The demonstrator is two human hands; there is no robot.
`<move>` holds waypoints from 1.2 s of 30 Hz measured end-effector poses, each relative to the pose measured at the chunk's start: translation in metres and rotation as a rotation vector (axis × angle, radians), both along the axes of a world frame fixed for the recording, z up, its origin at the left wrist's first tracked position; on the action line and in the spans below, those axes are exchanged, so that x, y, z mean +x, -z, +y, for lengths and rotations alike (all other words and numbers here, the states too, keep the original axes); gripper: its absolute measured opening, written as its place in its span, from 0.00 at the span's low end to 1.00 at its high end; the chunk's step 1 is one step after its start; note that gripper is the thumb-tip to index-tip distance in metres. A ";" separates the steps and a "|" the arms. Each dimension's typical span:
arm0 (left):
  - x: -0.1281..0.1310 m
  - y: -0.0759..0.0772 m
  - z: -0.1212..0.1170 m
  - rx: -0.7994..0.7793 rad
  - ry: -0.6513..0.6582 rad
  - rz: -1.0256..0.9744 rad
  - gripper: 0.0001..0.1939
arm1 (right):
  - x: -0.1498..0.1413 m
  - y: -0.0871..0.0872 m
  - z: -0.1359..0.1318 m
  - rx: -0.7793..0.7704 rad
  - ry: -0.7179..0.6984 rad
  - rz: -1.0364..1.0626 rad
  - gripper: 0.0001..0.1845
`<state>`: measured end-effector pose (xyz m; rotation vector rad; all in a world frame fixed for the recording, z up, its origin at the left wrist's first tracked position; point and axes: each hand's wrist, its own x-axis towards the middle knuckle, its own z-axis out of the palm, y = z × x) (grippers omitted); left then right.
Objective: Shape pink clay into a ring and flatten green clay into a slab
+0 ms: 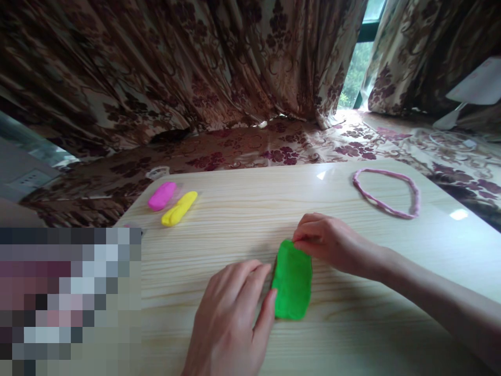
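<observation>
A flat, roughly rectangular sheet of green modelling clay [293, 282] lies on the table in front of me. My right hand [323, 235] pinches its top right corner between thumb and fingers. Along its left side rests my left hand [237, 308], fingers stretched forward and the thumb tip touching the clay's edge. Further off to the left, a pink piece of modelling clay [162, 196] and a longer yellow piece [180, 209] lie side by side, away from both hands.
On the right of the pale wood-grain table [235, 203] lies a thin pinkish-purple loop [391, 212]. Behind the table are a flowered cloth [242, 151] and matching curtains [235, 62]. A white lamp [477, 83] stands at the far right. The lower left is pixelated.
</observation>
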<state>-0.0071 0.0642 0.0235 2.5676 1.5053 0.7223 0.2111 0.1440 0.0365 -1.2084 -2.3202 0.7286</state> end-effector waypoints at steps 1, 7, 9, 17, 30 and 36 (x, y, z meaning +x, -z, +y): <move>0.002 0.000 0.000 0.041 0.060 0.039 0.18 | 0.001 0.001 0.001 0.001 -0.020 0.000 0.08; 0.012 0.008 0.000 0.085 0.242 0.240 0.24 | 0.005 -0.001 0.002 0.094 -0.147 -0.060 0.12; 0.011 0.012 -0.001 0.102 0.225 0.250 0.24 | 0.005 -0.001 0.002 0.103 -0.157 -0.071 0.11; 0.008 0.018 -0.002 0.139 0.217 0.240 0.25 | 0.006 0.001 0.008 0.096 -0.253 -0.076 0.11; 0.010 0.019 -0.001 0.151 0.209 0.250 0.24 | 0.008 0.001 0.020 0.105 -0.324 -0.064 0.14; 0.010 0.017 -0.001 0.153 0.203 0.231 0.23 | 0.018 -0.001 0.005 0.085 -0.256 -0.092 0.11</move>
